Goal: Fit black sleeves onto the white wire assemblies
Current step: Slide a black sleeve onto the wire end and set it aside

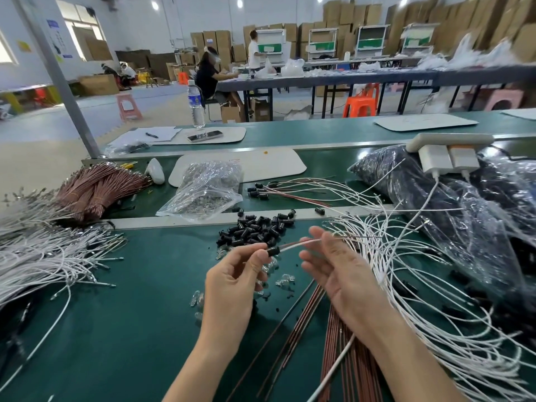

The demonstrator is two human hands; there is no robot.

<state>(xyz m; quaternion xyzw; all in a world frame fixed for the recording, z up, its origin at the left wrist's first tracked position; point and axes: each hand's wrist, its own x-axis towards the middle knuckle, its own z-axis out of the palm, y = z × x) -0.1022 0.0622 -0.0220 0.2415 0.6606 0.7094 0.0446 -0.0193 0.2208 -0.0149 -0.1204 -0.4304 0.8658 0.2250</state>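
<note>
- The left hand [232, 288] pinches a black sleeve [272, 251] between the tips of thumb and forefinger, with the other fingers curled under. A tip pinch on the short, matte, tube-like body probably steadies it while the wire seats.
- A thin white wire [298, 244], with a brownish strand alongside, runs out of the sleeve's right end toward the right hand [339, 274]. That hand's fingers are spread and nearly straight, and the wire crosses the forefinger. I cannot tell whether it is gripped, because the spot is blurred.
- Sleeve and wire are held in the air above the middle of the worktop [130, 314], a smooth green mat.
- Just beyond, toward the far edge, lies a heap of loose sleeves [255, 230], placed, I judge, for a short reach.
- Small clear glass bulbs [283, 281] are scattered on the mat under the hands.
- Loose white wires [412, 274] fan in glossy loops over the right side, and straight copper-brown wires [342, 352] lie toward the near edge.
- A dense white-wire bundle [43, 256] covers the left edge.
</note>
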